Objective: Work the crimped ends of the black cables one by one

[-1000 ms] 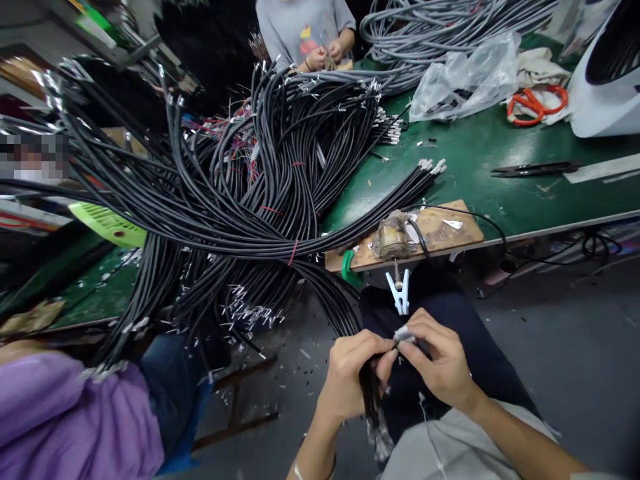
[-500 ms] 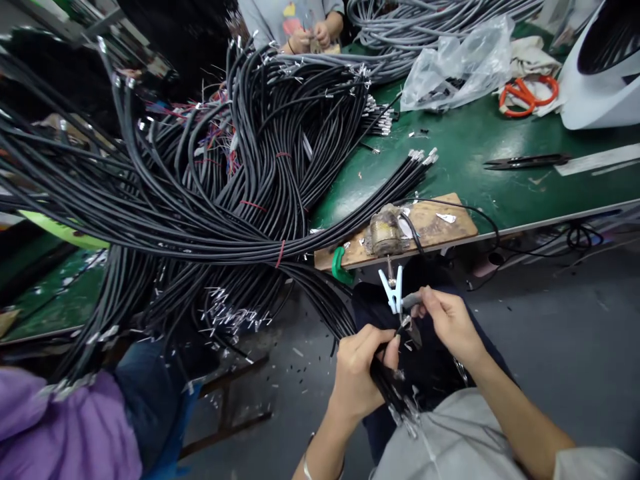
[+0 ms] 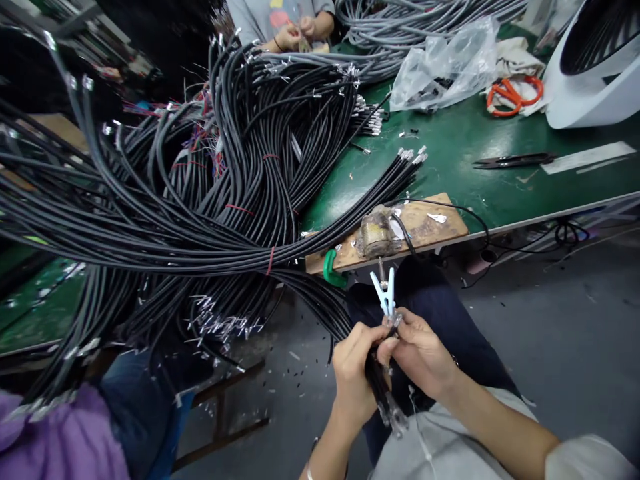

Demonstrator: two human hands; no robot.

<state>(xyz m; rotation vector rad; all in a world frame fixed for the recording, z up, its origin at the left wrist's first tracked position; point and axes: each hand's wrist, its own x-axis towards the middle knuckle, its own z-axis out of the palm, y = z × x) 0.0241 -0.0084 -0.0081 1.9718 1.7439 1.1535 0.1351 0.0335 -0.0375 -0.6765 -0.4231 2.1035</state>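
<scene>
My left hand (image 3: 355, 367) is closed around a bundle of black cables (image 3: 383, 403), whose stripped, silvery ends hang toward my lap. Its thumb and forefinger pinch one cable near its tip. My right hand (image 3: 423, 350) presses in from the other side, fingers closed at that cable's shiny end (image 3: 397, 320). Just above my fingertips is a light blue clothespin (image 3: 385, 293), fixed on the shaft of a small motor (image 3: 377, 233). The motor sits on a wooden board (image 3: 435, 220) at the table edge. My fingers hide part of the gripped end.
A large heap of black cables (image 3: 270, 153) covers the table's left side. A green clamp (image 3: 331, 270) holds the board. Orange-handled scissors (image 3: 515, 97), a plastic bag (image 3: 445, 63), snips (image 3: 515, 160) and a white fan (image 3: 593, 67) lie beyond. Co-workers sit opposite and at left.
My right hand has moved down and left from beside the clothespin to the cable end at my left hand. The grey piece it held no longer shows. The whole view has shifted slightly.
</scene>
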